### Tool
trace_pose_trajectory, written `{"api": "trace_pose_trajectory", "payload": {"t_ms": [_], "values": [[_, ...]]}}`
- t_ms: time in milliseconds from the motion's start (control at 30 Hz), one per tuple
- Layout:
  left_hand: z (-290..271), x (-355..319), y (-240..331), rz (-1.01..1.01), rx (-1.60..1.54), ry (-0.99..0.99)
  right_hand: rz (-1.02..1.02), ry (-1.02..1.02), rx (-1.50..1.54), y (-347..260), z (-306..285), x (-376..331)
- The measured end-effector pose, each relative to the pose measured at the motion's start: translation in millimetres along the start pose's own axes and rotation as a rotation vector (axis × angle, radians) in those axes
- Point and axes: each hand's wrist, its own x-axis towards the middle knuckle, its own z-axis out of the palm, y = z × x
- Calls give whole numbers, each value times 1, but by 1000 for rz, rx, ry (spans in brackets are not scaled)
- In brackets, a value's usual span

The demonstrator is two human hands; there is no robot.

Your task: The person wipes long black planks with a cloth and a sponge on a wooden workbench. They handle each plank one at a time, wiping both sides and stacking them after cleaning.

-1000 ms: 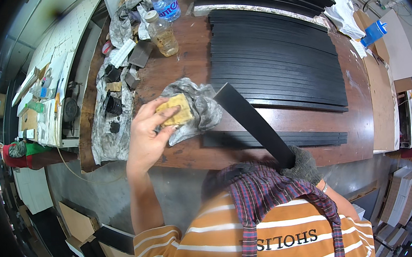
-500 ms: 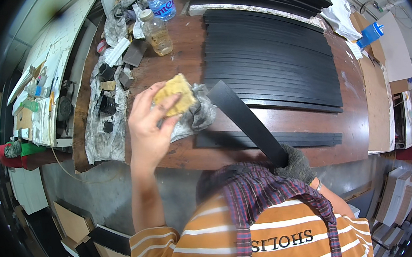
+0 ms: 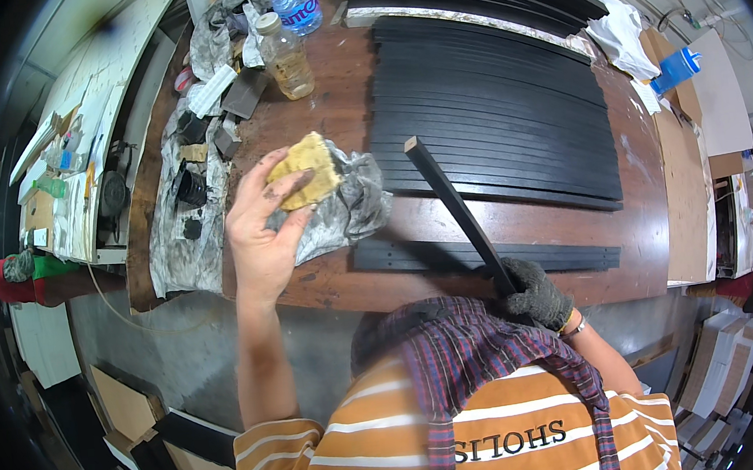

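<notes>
Black strip [image 3: 458, 214], clasped in gloved right hand [image 3: 536, 297], now shows narrow edge instead of broad face, apparently presenting another side; yellow sponge [image 3: 315, 162], at left, pinched by bare left hand [image 3: 262, 233]

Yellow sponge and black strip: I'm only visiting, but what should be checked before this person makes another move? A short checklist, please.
1. Sponge secure: ok. The left hand pinches the yellow sponge between thumb and fingers.
2. Strip secure: ok. The right hand has its grip around the near end of the black strip.
3. Sponge and strip apart: ok. There is a visible gap between them.
4. Both hands gloved: not ok. The right is gloved; the left is bare, with dark smudges on the fingers.
5. Jar upright and capped: ok.
6. Strip's underside: cannot tell. It is hidden from this view.
</notes>
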Motion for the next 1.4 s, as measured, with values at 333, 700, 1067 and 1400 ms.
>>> {"api": "trace_pose_trajectory", "payload": {"t_ms": [333, 700, 1067, 1400], "values": [[38, 31, 38, 32, -221, -22, -441, -78, -608, 21, -9, 5], [8, -36, -72, -234, 30, 87, 153, -119, 324, -13, -12, 9], [-26, -56, -120, -207, 555, 33, 181, 117, -510, -36, -75, 31], [82, -39, -119, -201, 562, -297, -28, 159, -1050, -16, -74, 63]]}}
